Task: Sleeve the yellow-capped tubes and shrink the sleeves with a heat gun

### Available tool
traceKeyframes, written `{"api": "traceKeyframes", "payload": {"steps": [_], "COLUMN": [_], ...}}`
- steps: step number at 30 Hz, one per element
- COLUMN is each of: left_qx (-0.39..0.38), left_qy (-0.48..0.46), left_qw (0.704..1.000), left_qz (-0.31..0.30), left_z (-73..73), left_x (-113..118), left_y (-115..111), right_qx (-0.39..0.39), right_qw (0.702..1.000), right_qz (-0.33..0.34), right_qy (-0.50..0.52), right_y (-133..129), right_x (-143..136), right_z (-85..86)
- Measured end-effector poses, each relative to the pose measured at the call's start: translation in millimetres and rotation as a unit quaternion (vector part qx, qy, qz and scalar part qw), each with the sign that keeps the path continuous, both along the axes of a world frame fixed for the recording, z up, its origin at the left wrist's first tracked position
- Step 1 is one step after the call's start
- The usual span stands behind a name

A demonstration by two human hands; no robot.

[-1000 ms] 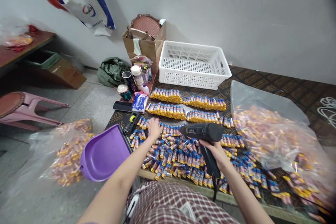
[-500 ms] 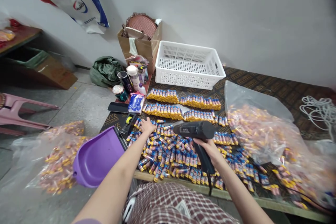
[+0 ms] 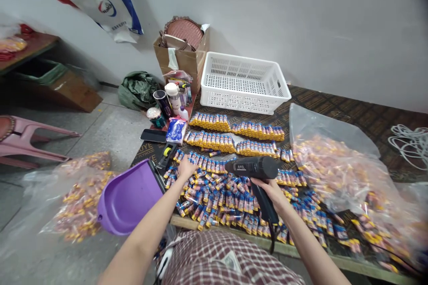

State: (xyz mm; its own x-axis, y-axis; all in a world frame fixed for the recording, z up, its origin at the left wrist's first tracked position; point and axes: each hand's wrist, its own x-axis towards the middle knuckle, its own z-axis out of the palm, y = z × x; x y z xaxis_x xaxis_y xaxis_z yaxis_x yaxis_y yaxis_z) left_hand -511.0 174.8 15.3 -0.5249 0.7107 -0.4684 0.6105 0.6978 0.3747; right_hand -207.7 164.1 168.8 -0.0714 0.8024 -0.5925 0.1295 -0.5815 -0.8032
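My right hand (image 3: 267,187) is wrapped round the handle of a black heat-gun-like dryer (image 3: 254,167), whose nozzle points left over the small bottles. My left hand (image 3: 187,168) rests at the left end of a row of small blue-and-yellow bottles (image 3: 210,164); its fingers are bent down, and what they hold, if anything, is hidden. Loose bottles (image 3: 214,196) lie in a heap nearer me. Behind them stand neat blocks of bottles (image 3: 219,141) in rows.
A white crate (image 3: 245,93) stands at the back. Left are a purple scoop (image 3: 129,200), a tape dispenser (image 3: 166,156), a phone (image 3: 153,135) and cups. A plastic bag of bottles (image 3: 337,169) lies right; a cord hangs from the dryer.
My left hand has drawn its spread fingers in and moved slightly down. The bottles beside it now form a straighter row. The view has shifted slightly; the dryer stays in my right hand.
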Motion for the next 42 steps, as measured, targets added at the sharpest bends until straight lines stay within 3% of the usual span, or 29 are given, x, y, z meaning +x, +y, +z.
{"api": "traceKeyframes", "payload": {"steps": [3, 9, 16, 28, 36, 42], "left_qx": [0.013, 0.140, 0.198, 0.182, 0.167, 0.169], "left_qy": [-0.033, -0.056, -0.104, -0.093, -0.098, -0.120], "left_qw": [0.999, 0.986, 0.965, 0.956, 0.955, 0.954], "left_qz": [0.022, 0.075, 0.138, 0.213, 0.223, 0.215], "left_z": [-3.5, -8.6, -4.3, -19.4, -20.1, -16.8], "left_x": [5.0, 9.9, -4.9, -43.9, -46.5, -43.7], "left_y": [-22.8, -56.2, -88.3, -157.9, -172.0, -167.4], "right_qx": [0.003, 0.008, 0.028, 0.038, 0.080, 0.040], "right_qw": [0.999, 0.995, 0.990, 0.982, 0.976, 0.965], "right_qz": [0.038, 0.083, 0.121, 0.171, 0.191, 0.253], "right_qy": [0.024, 0.056, 0.061, 0.067, 0.073, 0.052], "right_y": [1.7, 6.1, 13.2, 24.5, 25.8, 22.4], "right_x": [-24.3, -74.6, -103.6, -143.8, -157.1, -140.8], "right_z": [-2.4, -9.8, -24.8, -27.2, -28.4, -18.1]}}
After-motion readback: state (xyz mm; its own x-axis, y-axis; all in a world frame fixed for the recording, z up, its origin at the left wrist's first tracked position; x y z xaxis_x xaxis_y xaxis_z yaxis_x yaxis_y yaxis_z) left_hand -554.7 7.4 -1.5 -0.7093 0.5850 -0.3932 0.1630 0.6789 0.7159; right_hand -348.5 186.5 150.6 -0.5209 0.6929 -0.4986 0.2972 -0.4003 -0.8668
